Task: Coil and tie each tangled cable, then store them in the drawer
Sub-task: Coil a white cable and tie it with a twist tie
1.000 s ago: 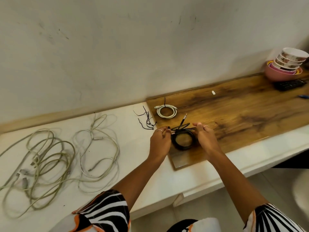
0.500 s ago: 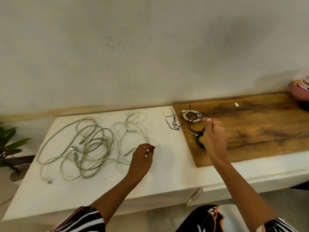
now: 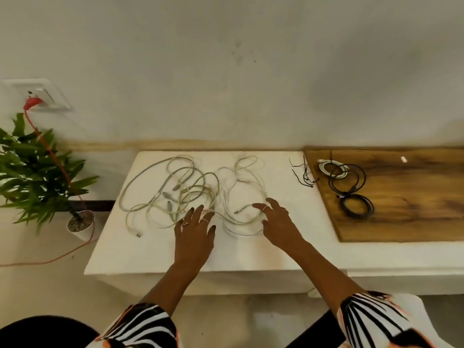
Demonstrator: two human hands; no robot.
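Progress check: two cables look finished. A small white coiled cable [image 3: 332, 169] lies near the back left corner of the wooden board [image 3: 414, 197], and a black coiled cable [image 3: 356, 205] lies nearer the board's left edge, its loose upper loops overlapping the white coil; whether its tie is closed is too small to tell. A bunch of thin black ties [image 3: 305, 175] sits on the white bench [image 3: 288, 252] just off the board's left edge, at the back. Left to do: the tangle of pale cables [image 3: 190, 194] spread over the middle and left of the bench, several grey plugs showing among the loops, none coiled or tied. No drawer is in view, so storing has, in my judgement, not begun. Left hand [image 3: 194, 234] is spread flat, fingertips resting on or just over the near strands of the tangle; right hand [image 3: 277, 222] is also spread with fingers relaxed, hovering at the tangle's right-hand loops, holding nothing; contact not certain. Compared with half a second ago: the right hand has left the black coil on the board and moved across to the pale tangle; the left hand has gone forward from bare bench onto the strands; the view has swung left, bringing in a potted plant [image 3: 37, 172] and a wall socket [image 3: 40, 96] with a red plug beyond the bench's left edge.
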